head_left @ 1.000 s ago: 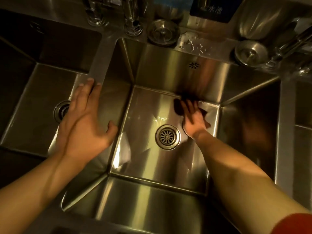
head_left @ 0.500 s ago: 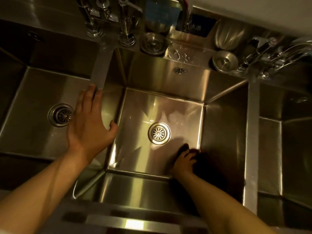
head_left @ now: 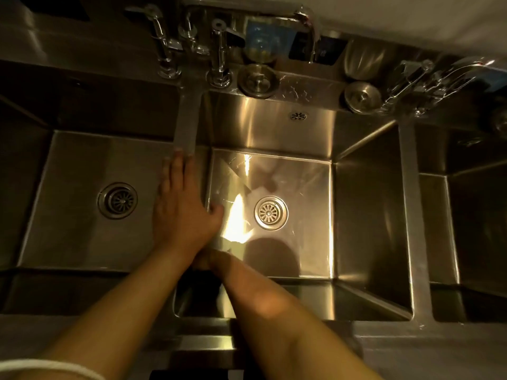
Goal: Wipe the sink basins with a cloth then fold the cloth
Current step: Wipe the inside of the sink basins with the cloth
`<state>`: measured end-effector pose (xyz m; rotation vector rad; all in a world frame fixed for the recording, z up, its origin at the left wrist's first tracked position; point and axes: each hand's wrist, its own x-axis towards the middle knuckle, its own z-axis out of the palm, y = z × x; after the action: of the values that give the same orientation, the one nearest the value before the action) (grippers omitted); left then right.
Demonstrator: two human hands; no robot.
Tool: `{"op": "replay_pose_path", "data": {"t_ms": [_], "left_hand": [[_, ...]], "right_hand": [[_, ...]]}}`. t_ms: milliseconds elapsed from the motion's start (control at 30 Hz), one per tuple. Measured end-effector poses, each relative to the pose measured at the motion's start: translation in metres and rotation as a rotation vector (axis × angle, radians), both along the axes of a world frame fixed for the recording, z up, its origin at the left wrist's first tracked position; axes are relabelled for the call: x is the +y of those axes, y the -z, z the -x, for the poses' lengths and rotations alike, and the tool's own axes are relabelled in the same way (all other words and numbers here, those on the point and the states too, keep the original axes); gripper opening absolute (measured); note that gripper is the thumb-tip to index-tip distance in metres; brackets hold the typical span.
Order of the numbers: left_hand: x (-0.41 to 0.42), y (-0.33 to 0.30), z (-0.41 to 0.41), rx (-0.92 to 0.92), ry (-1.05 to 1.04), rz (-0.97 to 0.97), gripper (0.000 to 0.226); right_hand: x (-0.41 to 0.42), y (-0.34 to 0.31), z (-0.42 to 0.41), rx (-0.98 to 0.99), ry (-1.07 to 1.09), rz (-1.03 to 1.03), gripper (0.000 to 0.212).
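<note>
Three steel basins lie side by side. My left hand [head_left: 181,212] rests flat, fingers together, on the divider [head_left: 188,119] between the left basin [head_left: 68,229] and the middle basin [head_left: 307,242]. My right forearm reaches into the near left corner of the middle basin. My right hand [head_left: 204,260] shows only as a sliver below my left wrist. The dark cloth it held in the earlier frames is hidden under both hands.
The middle drain [head_left: 270,213] and left drain [head_left: 117,200] are uncovered. A third basin [head_left: 472,229] lies at the right. Taps [head_left: 219,50] and two loose strainer plugs [head_left: 258,80] [head_left: 362,96] stand on the back ledge. A bright glare sits beside the middle drain.
My right hand swept the cloth from the far right corner of the middle basin to the near right, then to the near left corner. My left hand stayed on the divider.
</note>
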<state>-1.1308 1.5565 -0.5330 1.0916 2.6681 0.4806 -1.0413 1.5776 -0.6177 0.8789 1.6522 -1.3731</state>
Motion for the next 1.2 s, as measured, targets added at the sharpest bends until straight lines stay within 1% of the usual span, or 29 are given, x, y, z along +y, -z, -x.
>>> {"op": "replay_pose_path", "data": {"t_ms": [100,200,233,267,367,433,467,533,567,633,667,700,767,833,867,933,1000,1067,1100,1200], "left_hand": [[0.000,-0.003,0.000,-0.033,0.015,-0.013,0.102],[-0.001,-0.005,0.000,-0.058,0.019,-0.011,0.102],[-0.002,-0.006,0.000,-0.063,0.029,-0.006,0.102],[-0.002,-0.007,0.000,-0.064,0.040,0.000,0.103],[-0.006,-0.011,0.000,-0.076,0.049,-0.009,0.104],[-0.009,-0.016,0.000,-0.112,0.052,-0.040,0.100],[-0.010,-0.018,0.001,-0.134,0.057,-0.062,0.099],[-0.015,-0.019,0.003,-0.180,0.080,-0.089,0.096],[-0.017,-0.018,0.004,-0.205,0.097,-0.090,0.095],[-0.027,-0.020,0.000,-0.243,0.118,-0.101,0.091],[-0.034,-0.021,-0.005,-0.261,0.116,-0.113,0.087],[-0.042,-0.023,-0.013,-0.282,0.113,-0.122,0.084],[-0.059,-0.028,-0.037,-0.313,0.135,-0.138,0.078],[-0.075,-0.034,-0.070,-0.335,0.186,-0.154,0.074],[-0.080,-0.036,-0.087,-0.351,0.201,-0.159,0.072],[-0.086,-0.043,-0.123,-0.397,0.189,-0.149,0.070],[-0.086,-0.045,-0.155,-0.424,0.172,-0.122,0.070],[-0.082,-0.047,-0.185,-0.438,0.189,-0.104,0.070],[-0.078,-0.048,-0.199,-0.444,0.203,-0.081,0.070],[-0.065,-0.051,-0.239,-0.413,0.238,-0.017,0.070]], "right_hand": [[0.001,-0.004,-0.011,-0.033,0.121,-0.031,0.038],[0.014,-0.006,-0.035,-0.144,0.358,-0.018,0.031],[0.017,-0.005,-0.044,-0.144,0.445,-0.033,0.027],[0.020,-0.010,-0.054,-0.120,0.526,-0.057,0.027],[0.029,-0.031,-0.082,0.032,0.763,-0.129,0.048],[0.028,-0.050,-0.097,0.079,0.816,-0.248,0.053],[0.028,-0.059,-0.103,0.107,0.801,-0.313,0.054],[0.024,-0.076,-0.115,0.205,0.759,-0.370,0.052],[0.023,-0.081,-0.121,0.239,0.710,-0.373,0.050],[0.019,-0.099,-0.133,0.292,0.695,-0.334,0.048],[0.019,-0.108,-0.137,0.308,0.670,-0.368,0.045],[0.019,-0.115,-0.141,0.344,0.682,-0.411,0.041],[0.017,-0.126,-0.156,0.479,0.632,-0.566,0.038],[0.018,-0.137,-0.178,0.568,0.495,-0.732,0.042],[0.018,-0.140,-0.188,0.586,0.452,-0.789,0.044],[0.020,-0.145,-0.213,0.613,0.422,-0.830,0.055],[0.025,-0.150,-0.242,0.634,0.321,-0.929,0.062],[0.029,-0.154,-0.276,0.677,0.225,-1.020,0.060],[0.033,-0.155,-0.291,0.668,0.192,-1.058,0.056],[0.037,-0.152,-0.340,0.575,0.042,-1.149,0.052]]}}
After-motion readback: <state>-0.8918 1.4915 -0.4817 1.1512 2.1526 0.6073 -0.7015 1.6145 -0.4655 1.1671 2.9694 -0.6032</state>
